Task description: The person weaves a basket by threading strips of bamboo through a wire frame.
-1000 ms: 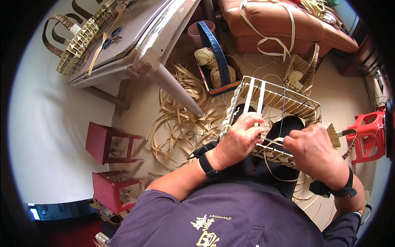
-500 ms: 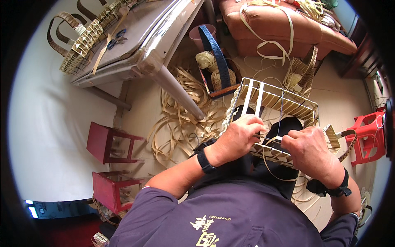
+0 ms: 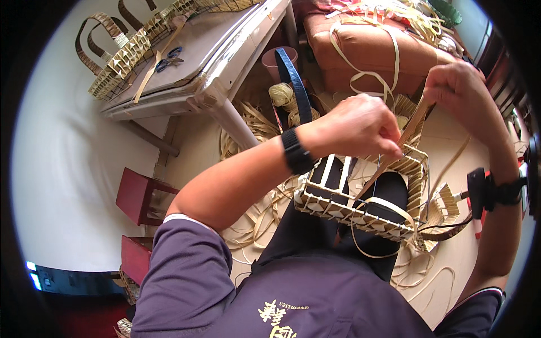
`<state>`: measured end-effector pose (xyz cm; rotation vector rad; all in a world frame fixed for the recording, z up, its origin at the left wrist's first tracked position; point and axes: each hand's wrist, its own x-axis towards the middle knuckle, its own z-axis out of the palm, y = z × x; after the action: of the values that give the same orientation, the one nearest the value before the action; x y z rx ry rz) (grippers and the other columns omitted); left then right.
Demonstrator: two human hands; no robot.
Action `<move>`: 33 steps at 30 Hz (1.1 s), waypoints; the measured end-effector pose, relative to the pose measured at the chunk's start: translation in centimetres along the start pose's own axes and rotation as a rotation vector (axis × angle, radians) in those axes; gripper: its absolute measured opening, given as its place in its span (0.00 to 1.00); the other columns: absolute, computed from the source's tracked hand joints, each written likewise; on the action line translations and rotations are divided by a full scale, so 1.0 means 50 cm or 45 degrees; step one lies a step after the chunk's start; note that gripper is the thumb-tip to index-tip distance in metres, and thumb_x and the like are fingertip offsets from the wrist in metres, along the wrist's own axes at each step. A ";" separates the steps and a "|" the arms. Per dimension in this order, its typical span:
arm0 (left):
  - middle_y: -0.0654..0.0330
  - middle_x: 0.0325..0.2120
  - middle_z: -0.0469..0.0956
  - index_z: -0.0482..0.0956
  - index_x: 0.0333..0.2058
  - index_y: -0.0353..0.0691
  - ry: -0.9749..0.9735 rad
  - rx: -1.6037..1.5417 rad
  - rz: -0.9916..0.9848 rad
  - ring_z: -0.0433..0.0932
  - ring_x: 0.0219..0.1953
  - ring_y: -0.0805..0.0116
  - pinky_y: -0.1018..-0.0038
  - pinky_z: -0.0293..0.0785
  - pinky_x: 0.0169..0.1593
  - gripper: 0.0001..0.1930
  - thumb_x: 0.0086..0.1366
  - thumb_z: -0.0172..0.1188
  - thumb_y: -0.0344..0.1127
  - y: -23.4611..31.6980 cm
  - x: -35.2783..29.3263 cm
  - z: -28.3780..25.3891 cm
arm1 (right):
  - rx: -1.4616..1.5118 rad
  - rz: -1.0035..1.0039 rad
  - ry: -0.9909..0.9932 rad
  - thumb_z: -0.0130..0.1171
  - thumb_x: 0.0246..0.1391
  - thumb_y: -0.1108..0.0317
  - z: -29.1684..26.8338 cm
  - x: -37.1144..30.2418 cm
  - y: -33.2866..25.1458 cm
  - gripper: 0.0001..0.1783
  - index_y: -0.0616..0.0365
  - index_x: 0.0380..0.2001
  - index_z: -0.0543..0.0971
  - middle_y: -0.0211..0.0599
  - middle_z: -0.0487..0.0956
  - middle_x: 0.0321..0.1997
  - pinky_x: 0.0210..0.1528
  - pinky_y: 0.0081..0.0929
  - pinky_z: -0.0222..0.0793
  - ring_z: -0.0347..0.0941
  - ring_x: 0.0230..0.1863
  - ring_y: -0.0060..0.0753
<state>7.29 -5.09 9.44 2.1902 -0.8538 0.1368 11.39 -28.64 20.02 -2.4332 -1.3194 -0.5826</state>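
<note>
A wire-framed basket (image 3: 366, 221), its edges wrapped in cream strips, rests on my lap with two pale strips (image 3: 327, 170) across its far left part. From inside it a flat brown strip (image 3: 414, 125) rises slanting up to the right. My right hand (image 3: 457, 84), raised beyond the far right corner, is closed on the upper end of this strip. My left hand (image 3: 363, 128) reaches across the far rim, fingers pinched on the strip lower down. Its fingertips are partly hidden. A loose cream strip (image 3: 391, 207) curls over the near rim.
Scissors (image 3: 169, 58) and a long basket lie on the table (image 3: 203, 62) at far left. Coiled strips (image 3: 248, 208) cover the floor. A blue-handled carrier (image 3: 296, 84) holds balls of strip. Small baskets stand at right, red stools (image 3: 141, 197) at left, an orange sofa (image 3: 366, 50) behind.
Both hands have risen away from the near rim, the right one far up and right. The brown strip now stretches out long between basket and right hand. The basket has shifted slightly nearer.
</note>
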 end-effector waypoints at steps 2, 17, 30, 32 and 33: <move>0.54 0.27 0.90 0.96 0.38 0.39 -0.121 0.113 -0.048 0.88 0.27 0.63 0.66 0.83 0.37 0.12 0.66 0.78 0.43 0.000 0.055 -0.008 | 0.165 0.255 -0.033 0.71 0.59 0.70 -0.007 0.035 0.041 0.11 0.68 0.29 0.83 0.39 0.77 0.22 0.33 0.36 0.73 0.77 0.26 0.28; 0.53 0.30 0.92 0.96 0.40 0.37 -0.191 0.092 -0.466 0.90 0.33 0.63 0.67 0.84 0.43 0.13 0.67 0.77 0.42 -0.229 0.074 0.084 | 0.233 0.767 0.032 0.77 0.60 0.63 0.199 0.049 0.304 0.12 0.62 0.34 0.90 0.42 0.84 0.24 0.35 0.38 0.76 0.80 0.26 0.32; 0.65 0.25 0.89 0.94 0.34 0.37 -0.521 -0.390 -0.855 0.85 0.29 0.79 0.76 0.79 0.37 0.12 0.74 0.74 0.40 -0.245 0.082 0.038 | -0.153 0.061 0.289 0.77 0.53 0.77 0.233 -0.073 0.137 0.29 0.56 0.60 0.84 0.47 0.84 0.57 0.63 0.48 0.79 0.82 0.60 0.57; 0.65 0.26 0.89 0.93 0.35 0.37 -0.492 -0.675 -0.959 0.84 0.29 0.79 0.77 0.78 0.35 0.12 0.74 0.75 0.40 -0.268 0.075 0.045 | 0.282 0.056 0.110 0.75 0.56 0.77 0.269 -0.090 0.103 0.18 0.56 0.50 0.86 0.47 0.85 0.48 0.54 0.46 0.81 0.84 0.52 0.57; 0.64 0.27 0.89 0.93 0.36 0.36 -0.551 -0.524 -0.883 0.84 0.28 0.78 0.76 0.76 0.33 0.11 0.74 0.75 0.39 -0.247 0.087 0.022 | 0.435 0.023 0.051 0.72 0.58 0.77 0.270 -0.085 0.079 0.13 0.59 0.47 0.86 0.48 0.85 0.43 0.50 0.46 0.82 0.85 0.47 0.58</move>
<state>18.05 -2.22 2.48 2.0108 -0.2545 -0.8016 15.37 -27.68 5.90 -2.1426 -1.2622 -0.3633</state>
